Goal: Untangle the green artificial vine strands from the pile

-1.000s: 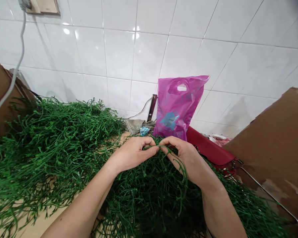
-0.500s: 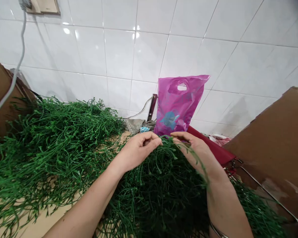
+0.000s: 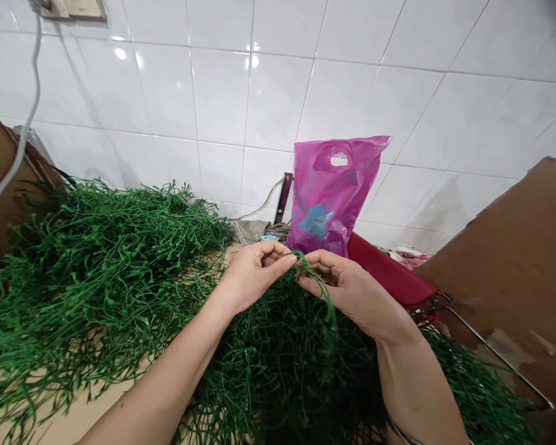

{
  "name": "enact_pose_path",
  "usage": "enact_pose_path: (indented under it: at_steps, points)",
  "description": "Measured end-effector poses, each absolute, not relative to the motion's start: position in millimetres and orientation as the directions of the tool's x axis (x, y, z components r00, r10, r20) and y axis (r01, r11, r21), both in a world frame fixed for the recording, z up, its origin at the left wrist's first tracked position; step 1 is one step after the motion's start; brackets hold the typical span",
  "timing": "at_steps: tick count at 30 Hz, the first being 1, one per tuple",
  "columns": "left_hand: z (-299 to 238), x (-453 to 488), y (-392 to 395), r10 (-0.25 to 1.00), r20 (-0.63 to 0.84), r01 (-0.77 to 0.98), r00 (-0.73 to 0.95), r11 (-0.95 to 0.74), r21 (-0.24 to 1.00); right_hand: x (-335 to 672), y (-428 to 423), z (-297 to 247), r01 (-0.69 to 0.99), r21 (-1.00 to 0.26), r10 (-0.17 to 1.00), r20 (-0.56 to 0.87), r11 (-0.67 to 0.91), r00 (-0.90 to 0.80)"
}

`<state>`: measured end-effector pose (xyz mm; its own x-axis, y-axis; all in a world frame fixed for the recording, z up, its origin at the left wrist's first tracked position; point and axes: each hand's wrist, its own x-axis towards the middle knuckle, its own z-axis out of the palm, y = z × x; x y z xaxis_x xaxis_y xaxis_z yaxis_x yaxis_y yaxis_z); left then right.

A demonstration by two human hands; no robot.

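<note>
Thin green artificial plant stems (image 3: 323, 288) are pinched between the thumb and fingers of my left hand (image 3: 256, 275). Close by on the right, my right hand (image 3: 354, 290) curls its thumb and fingers around the same stems at a small knot or joint. Their loose ends arc down in front of my right palm and are blurred. Below both hands lies a dense heap of matching green stems (image 3: 264, 371), partly hidden by my forearms.
Another heap of green stems (image 3: 115, 241) spreads over the tan surface (image 3: 81, 411) at left. Behind my hands stands a purple plastic bag (image 3: 336, 191), beside a red bag (image 3: 393, 278). Cardboard (image 3: 523, 266) rises at right, with a metal rod (image 3: 498, 355) before it. A grey cable (image 3: 28, 123) hangs left.
My right hand has moved left and slightly down, closer to my left hand, and its thumb now shows below the stems. The drooping stem ends have swung left. My left hand has barely moved.
</note>
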<state>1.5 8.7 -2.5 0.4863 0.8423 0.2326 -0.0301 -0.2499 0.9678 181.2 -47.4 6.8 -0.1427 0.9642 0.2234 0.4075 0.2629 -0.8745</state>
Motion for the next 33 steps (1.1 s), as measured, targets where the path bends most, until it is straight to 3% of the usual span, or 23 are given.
enact_pose_path:
  at_steps: [6,12,15,19,23,27,33]
  points:
    - [-1.9,2.7,11.0,0.882,0.145,-0.232,0.448,-0.042,0.972,180.2,-43.3,1.0,0.461,-0.809,0.931,0.329,0.364,-0.158]
    - [-0.3,3.9,11.3,0.919,0.015,-0.292,0.395,0.110,0.950,183.6,-47.1,0.3,0.525,-0.792,0.861,0.468,0.311,0.197]
    - [1.0,5.5,9.9,0.937,-0.036,-0.329,0.348,0.159,0.931,184.3,-56.0,9.7,0.641,-0.732,0.896,0.417,0.229,0.156]
    - [-0.3,6.9,8.3,0.960,-0.029,-0.381,0.277,0.138,0.914,178.8,-66.8,25.1,0.593,-0.773,0.974,0.189,0.227,-0.126]
    - [-4.0,7.1,8.9,0.975,0.048,-0.358,0.217,0.033,0.933,174.4,-74.2,32.4,0.495,-0.826,0.962,0.258,0.270,-0.095]
    - [-5.7,7.9,9.3,0.976,0.148,-0.251,0.161,-0.105,0.962,173.5,-82.6,34.7,0.400,-0.869,0.955,0.240,0.291,-0.172]
    - [-5.9,9.2,6.8,0.968,0.162,-0.208,0.191,-0.121,0.971,156.2,-75.8,23.4,0.708,-0.659,0.943,0.330,0.253,-0.030]
